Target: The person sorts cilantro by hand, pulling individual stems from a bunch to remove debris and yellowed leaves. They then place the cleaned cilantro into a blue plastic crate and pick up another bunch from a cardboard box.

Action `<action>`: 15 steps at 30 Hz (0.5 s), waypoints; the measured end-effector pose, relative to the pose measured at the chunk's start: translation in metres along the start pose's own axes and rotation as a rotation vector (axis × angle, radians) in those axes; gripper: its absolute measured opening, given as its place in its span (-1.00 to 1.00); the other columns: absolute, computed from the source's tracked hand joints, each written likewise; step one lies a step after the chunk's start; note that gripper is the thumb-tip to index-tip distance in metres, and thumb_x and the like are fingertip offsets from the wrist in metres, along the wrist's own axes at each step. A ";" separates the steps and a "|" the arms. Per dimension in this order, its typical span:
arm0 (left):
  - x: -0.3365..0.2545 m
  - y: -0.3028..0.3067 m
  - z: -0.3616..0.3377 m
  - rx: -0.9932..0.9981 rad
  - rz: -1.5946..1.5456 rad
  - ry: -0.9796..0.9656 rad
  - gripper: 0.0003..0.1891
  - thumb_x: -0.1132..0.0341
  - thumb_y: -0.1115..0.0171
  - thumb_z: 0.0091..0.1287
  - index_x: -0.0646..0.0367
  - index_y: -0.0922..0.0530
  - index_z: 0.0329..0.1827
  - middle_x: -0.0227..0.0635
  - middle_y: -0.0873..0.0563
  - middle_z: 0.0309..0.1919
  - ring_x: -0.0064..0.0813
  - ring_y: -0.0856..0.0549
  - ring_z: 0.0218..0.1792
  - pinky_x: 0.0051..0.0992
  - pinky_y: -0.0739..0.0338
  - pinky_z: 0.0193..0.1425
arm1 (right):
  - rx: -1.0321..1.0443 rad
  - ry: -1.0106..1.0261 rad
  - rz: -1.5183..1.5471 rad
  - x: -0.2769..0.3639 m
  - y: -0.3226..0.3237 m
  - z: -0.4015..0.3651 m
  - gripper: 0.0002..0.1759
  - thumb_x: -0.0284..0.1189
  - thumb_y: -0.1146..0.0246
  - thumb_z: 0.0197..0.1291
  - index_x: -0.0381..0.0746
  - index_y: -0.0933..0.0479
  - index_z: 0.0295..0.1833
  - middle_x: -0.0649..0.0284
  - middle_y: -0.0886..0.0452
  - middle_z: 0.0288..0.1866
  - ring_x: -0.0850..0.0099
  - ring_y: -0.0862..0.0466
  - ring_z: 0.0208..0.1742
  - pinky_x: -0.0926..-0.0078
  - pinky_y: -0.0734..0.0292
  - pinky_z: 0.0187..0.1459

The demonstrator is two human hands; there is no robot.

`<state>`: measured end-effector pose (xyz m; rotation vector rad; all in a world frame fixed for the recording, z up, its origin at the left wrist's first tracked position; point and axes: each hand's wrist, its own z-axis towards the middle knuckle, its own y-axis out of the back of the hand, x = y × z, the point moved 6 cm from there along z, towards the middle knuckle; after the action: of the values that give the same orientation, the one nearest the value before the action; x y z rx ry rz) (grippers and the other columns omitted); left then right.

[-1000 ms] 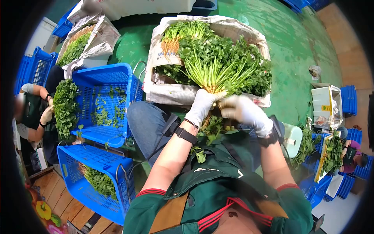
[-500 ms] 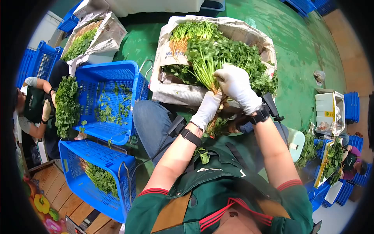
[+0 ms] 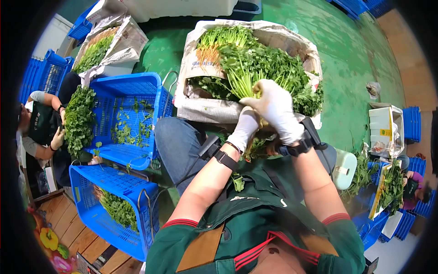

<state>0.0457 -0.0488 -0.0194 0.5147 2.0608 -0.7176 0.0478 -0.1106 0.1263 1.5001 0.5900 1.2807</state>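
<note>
A bunch of leafy greens point(image 3: 244, 82) with long pale-green stems lies slanted over the front of a newspaper-lined box point(image 3: 207, 109). My gloved left hand point(image 3: 245, 125) is closed around the root end of this bunch, just outside the box's front edge. Right above it, my gloved right hand point(image 3: 276, 107) curves over the stems, thumb stretched left and fingers apart from it. The palm side of that hand is hidden. More greens with tan roots point(image 3: 210, 52) fill the box behind. Below my hands, between my knees, are loose greens point(image 3: 258, 148), partly covered by my wrists.
Blue crates point(image 3: 155, 98) point(image 3: 86, 201) stand at my left, holding greens and scraps. Beyond them a co-worker's hands point(image 3: 58, 137) hold a bunch point(image 3: 78, 121). Another lined box point(image 3: 123, 48) is at upper left. At right are a pale green stool point(image 3: 345, 169), a white box point(image 3: 381, 130) and another person point(image 3: 413, 189).
My right hand has gone from a tight fist to a wider curve, its thumb now reaching left above my left hand. My left hand keeps its hold. The co-worker's lower hand has shifted slightly down.
</note>
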 end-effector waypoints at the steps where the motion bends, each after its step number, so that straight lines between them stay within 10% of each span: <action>1: 0.004 -0.007 0.002 0.016 -0.456 0.030 -0.58 0.07 0.15 0.41 0.24 -0.46 0.05 -0.16 -0.61 -0.11 -0.36 -0.57 -0.14 -0.42 -0.43 -0.09 | 0.016 0.009 -0.077 0.010 -0.004 0.003 -0.53 -0.13 -0.47 -0.19 -0.22 -0.55 -0.24 0.10 -0.60 -0.31 0.17 -0.64 -0.28 0.34 -0.54 -0.23; 2: -0.001 -0.013 -0.001 0.031 -0.914 0.061 -0.60 0.23 0.19 0.39 0.26 -0.38 0.17 -0.11 -0.55 0.09 -0.27 -0.49 0.11 -0.36 -0.35 0.22 | -0.007 0.075 -0.126 0.012 -0.013 0.004 -0.60 -0.19 -0.44 -0.12 -0.23 -0.53 -0.27 0.10 -0.59 -0.34 0.14 -0.64 -0.29 0.32 -0.53 -0.26; 6: 0.025 -0.001 0.021 -0.014 -0.892 0.069 -0.67 0.24 0.20 0.37 0.25 -0.46 -0.01 -0.16 -0.59 -0.03 -0.30 -0.52 0.01 -0.40 -0.39 0.13 | -0.029 0.132 -0.138 0.002 -0.032 0.012 -0.77 -0.29 -0.34 0.01 -0.21 -0.52 -0.33 0.12 -0.57 -0.41 0.15 -0.63 -0.32 0.30 -0.51 -0.30; 7: 0.019 0.008 0.021 0.015 -0.353 -0.068 -0.75 0.29 0.13 0.35 0.23 -0.50 -0.17 -0.23 -0.65 -0.23 -0.30 -0.60 -0.21 -0.42 -0.49 -0.08 | -0.028 0.140 -0.137 0.001 -0.031 0.011 -0.82 -0.32 -0.30 0.07 -0.20 -0.52 -0.35 0.12 -0.57 -0.43 0.16 -0.62 -0.33 0.30 -0.51 -0.31; 14: -0.025 0.010 -0.001 -0.173 0.557 -0.347 -0.69 0.22 0.03 0.40 0.30 -0.57 -0.30 -0.28 -0.62 -0.62 -0.46 -0.59 -0.64 -0.49 -0.43 -0.61 | 0.017 -0.035 0.589 -0.013 0.019 -0.010 -0.83 -0.38 -0.23 0.13 -0.27 -0.54 -0.37 0.20 -0.56 -0.53 0.43 -0.52 -0.52 0.47 -0.43 -0.41; 15: -0.032 0.008 -0.015 -0.108 0.290 0.018 -0.65 0.12 -0.03 0.41 0.25 -0.58 -0.28 -0.31 -0.62 -0.60 -0.56 -0.58 -0.64 -0.55 -0.41 -0.60 | 0.052 -0.074 0.635 -0.009 0.037 -0.020 -0.84 -0.41 -0.23 0.12 -0.30 -0.53 -0.38 0.24 -0.54 -0.54 0.51 -0.49 -0.51 0.51 -0.42 -0.41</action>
<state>0.0586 -0.0364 0.0117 0.7409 1.9743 -0.4291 0.0173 -0.1239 0.1541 1.8484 0.0874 1.6794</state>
